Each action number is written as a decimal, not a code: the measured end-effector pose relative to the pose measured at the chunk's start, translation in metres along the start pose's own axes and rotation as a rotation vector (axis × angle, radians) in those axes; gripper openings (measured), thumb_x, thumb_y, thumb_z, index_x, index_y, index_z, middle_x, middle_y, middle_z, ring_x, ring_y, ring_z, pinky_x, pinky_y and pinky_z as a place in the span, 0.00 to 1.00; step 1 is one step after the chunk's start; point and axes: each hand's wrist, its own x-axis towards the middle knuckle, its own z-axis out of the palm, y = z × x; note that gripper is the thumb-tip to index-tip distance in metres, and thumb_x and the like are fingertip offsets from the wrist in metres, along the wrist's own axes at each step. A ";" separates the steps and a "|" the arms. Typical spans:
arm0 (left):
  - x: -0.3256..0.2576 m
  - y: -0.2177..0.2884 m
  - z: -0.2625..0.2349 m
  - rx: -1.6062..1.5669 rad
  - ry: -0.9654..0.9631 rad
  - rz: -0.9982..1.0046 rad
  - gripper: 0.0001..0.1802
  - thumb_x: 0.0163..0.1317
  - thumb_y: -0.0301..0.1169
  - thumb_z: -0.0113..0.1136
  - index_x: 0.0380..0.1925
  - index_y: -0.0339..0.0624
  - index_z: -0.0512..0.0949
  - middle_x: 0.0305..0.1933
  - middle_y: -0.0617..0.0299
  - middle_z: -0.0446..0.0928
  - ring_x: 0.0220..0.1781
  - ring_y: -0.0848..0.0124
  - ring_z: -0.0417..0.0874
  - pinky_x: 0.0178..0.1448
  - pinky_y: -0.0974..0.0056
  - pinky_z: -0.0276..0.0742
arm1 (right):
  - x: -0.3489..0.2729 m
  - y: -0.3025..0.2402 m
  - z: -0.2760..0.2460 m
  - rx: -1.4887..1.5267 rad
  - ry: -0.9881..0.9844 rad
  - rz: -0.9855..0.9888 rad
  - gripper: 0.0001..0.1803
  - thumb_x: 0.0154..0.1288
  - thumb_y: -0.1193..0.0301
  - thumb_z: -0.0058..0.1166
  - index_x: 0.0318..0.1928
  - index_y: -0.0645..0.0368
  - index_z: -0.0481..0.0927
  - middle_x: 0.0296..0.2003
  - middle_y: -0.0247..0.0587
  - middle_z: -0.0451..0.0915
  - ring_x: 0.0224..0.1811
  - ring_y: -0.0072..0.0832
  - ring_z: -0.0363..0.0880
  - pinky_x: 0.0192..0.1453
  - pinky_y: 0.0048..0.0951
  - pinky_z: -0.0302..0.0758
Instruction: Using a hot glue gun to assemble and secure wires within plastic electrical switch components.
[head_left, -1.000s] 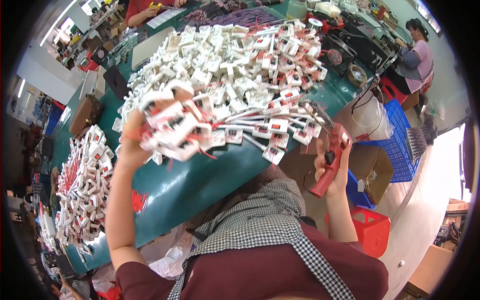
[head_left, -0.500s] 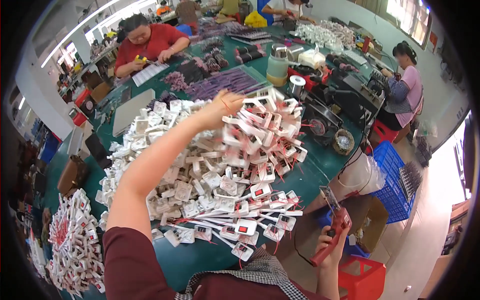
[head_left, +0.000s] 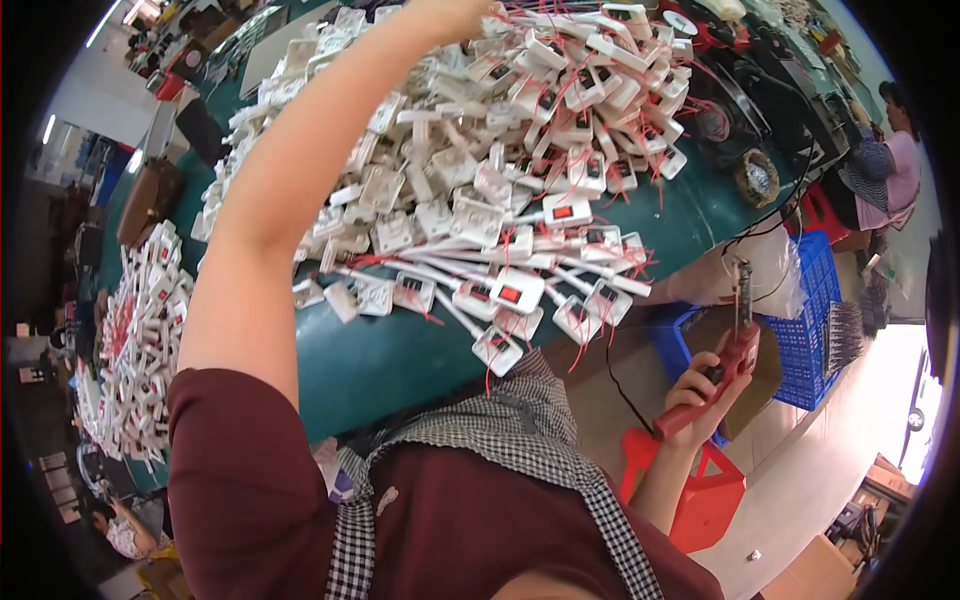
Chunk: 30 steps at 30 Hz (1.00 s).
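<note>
My left arm reaches across a big heap of white plastic housings (head_left: 440, 165). My left hand (head_left: 452, 18) is at the far side of the heap, cut off by the upper edge, so its fingers do not show. Close to it lie white switch housings with red wires (head_left: 585, 90), stacked loosely. Off the table's right edge, my right hand (head_left: 693, 395) is wrapped round a red soldering gun (head_left: 735, 360), its metal tip pointing up and a dark cord hanging below. Between my hands, white-stemmed pieces (head_left: 517, 290) with red or black switches fan out near the table edge.
A second pile of wired white pieces (head_left: 140, 345) lies at the left. At the right stand a blue crate (head_left: 805, 330), a red stool (head_left: 705, 505) and a black machine (head_left: 720, 100). A co-worker in pink (head_left: 895, 180) sits at far right.
The view has tipped downward, so the table sits higher and my left hand is partly out of the picture. The soldering gun stays in my right hand, now further right in view.
</note>
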 end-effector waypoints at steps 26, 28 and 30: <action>-0.235 0.162 -0.038 -0.610 -0.138 0.086 0.51 0.36 0.34 0.70 0.61 0.31 0.56 0.59 0.39 0.61 0.64 0.45 0.61 0.69 0.48 0.55 | 0.074 0.075 -0.001 -0.685 0.096 -0.277 0.43 0.65 0.42 0.40 0.70 0.54 0.44 0.68 0.60 0.49 0.73 0.44 0.45 0.74 0.34 0.42; -0.232 0.173 -0.035 -0.603 -0.097 0.023 0.51 0.35 0.35 0.71 0.61 0.32 0.57 0.58 0.39 0.62 0.62 0.45 0.62 0.68 0.48 0.56 | 0.078 0.075 -0.004 -0.634 0.031 -0.217 0.42 0.68 0.43 0.35 0.70 0.58 0.43 0.68 0.58 0.49 0.73 0.44 0.44 0.75 0.38 0.38; -0.232 0.179 -0.039 -0.586 -0.052 -0.075 0.51 0.34 0.35 0.73 0.61 0.37 0.58 0.56 0.42 0.63 0.58 0.45 0.64 0.65 0.48 0.59 | 0.080 0.071 0.001 -0.658 0.041 -0.218 0.41 0.68 0.43 0.34 0.70 0.57 0.44 0.68 0.57 0.50 0.73 0.44 0.43 0.75 0.38 0.38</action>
